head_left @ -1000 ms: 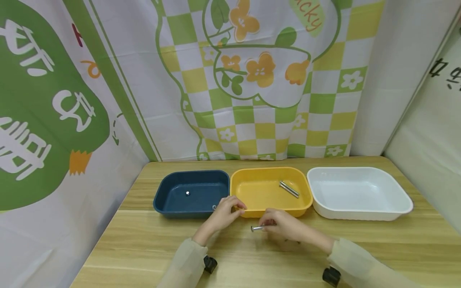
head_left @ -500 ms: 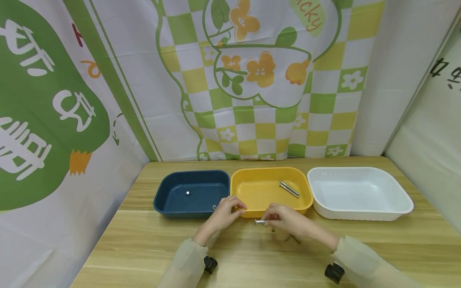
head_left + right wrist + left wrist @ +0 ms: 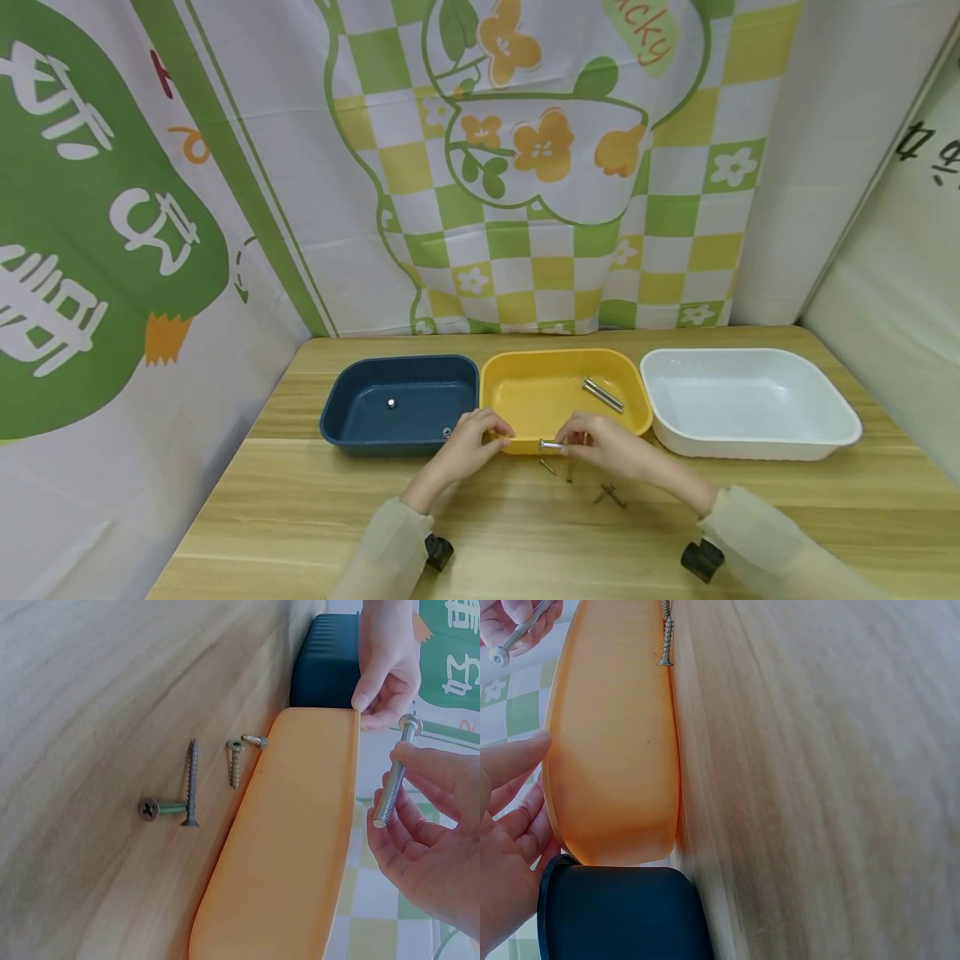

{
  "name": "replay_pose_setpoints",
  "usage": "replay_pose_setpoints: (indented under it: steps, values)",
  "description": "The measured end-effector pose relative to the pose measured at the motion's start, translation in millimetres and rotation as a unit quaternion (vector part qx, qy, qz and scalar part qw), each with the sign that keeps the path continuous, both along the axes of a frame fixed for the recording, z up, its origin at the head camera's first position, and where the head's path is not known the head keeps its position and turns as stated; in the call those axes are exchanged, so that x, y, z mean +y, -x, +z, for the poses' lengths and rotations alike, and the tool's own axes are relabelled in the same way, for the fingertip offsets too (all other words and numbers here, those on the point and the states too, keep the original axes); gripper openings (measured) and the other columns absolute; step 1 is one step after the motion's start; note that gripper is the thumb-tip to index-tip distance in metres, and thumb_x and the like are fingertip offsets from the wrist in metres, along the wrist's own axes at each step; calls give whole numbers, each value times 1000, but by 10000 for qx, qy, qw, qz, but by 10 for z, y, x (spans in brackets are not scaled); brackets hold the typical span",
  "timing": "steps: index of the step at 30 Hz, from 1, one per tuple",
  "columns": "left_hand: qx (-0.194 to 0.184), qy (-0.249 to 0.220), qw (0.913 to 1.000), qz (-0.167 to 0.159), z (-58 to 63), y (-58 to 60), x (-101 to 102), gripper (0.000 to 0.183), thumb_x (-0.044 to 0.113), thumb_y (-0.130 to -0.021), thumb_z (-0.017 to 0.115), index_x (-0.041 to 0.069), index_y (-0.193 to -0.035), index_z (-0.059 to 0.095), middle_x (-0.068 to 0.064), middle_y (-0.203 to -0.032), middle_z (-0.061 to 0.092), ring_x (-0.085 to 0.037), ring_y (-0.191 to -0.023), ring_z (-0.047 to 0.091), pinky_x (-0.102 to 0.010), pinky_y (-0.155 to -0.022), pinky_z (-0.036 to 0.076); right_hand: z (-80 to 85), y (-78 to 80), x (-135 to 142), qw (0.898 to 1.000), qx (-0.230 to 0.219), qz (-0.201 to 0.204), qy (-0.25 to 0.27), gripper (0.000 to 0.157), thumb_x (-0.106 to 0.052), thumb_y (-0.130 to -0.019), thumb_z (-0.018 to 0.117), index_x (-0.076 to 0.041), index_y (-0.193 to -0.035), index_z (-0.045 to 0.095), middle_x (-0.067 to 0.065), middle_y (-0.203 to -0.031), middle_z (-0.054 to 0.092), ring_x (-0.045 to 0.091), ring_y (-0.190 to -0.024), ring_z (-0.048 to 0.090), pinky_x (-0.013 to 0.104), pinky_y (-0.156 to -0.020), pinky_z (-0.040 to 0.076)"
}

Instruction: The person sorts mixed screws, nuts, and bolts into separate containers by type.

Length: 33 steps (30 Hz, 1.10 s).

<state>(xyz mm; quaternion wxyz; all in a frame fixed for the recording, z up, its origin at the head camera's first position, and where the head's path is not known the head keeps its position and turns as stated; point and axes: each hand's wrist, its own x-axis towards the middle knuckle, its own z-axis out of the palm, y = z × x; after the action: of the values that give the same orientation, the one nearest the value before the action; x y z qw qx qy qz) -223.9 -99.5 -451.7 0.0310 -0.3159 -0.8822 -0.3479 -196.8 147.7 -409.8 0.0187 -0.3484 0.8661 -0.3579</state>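
Note:
My right hand (image 3: 611, 447) pinches a silver bolt (image 3: 551, 445) between thumb and fingers, right at the front rim of the yellow tray (image 3: 532, 404). In the right wrist view the bolt's (image 3: 391, 793) threaded shaft and round head show clearly. My left hand (image 3: 467, 442) grips the tray's front left corner, thumb outside the rim and fingers inside. Two long bolts (image 3: 602, 395) lie in the right part of the yellow tray. Several screws (image 3: 191, 784) rest on the table just in front of it, two of them crossed.
Left of the yellow tray stands a dark blue tray (image 3: 360, 421) with a nut (image 3: 392, 403) and another small metal piece (image 3: 447, 432) in it. A white tray (image 3: 742, 404) is on the right. Printed curtains (image 3: 555, 275) hang behind the wooden table (image 3: 300, 508).
My right hand has risen from the table with the bolt and moved forward to the yellow tray's rim, uncovering the screws beneath. My left hand has stayed on the tray's rim.

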Motion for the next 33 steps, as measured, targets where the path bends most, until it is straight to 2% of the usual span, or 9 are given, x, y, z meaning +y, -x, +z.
replay_pose_setpoints:
  steps: [8,21,33]
  values:
    - [15,-17,10000,18,2,-2,-2,6,13,-87,61,10,-89,65,2,-86,59,-13,-83,53,-37,-89,33,31,61,49,9997,0,-230,-73,7,-7,-86,61,-3,-90,65,-4,-77,55,2,-71,47,20,-60,43]
    - [4,-23,10000,-9,6,-4,-11,6,13,-87,61,10,-90,65,1,-86,59,-14,-83,53,-38,-90,33,73,190,136,9993,81,-337,-149,5,-2,-83,62,1,-87,64,-2,-73,56,2,-67,46,20,-58,43]
    - [63,11,10000,-43,1,7,-7,6,13,-87,61,10,-90,65,0,-86,59,-14,-83,54,-37,-90,33,105,304,220,9977,-411,-493,-215,8,-2,-84,61,4,-87,64,0,-72,55,3,-66,45,20,-56,41]
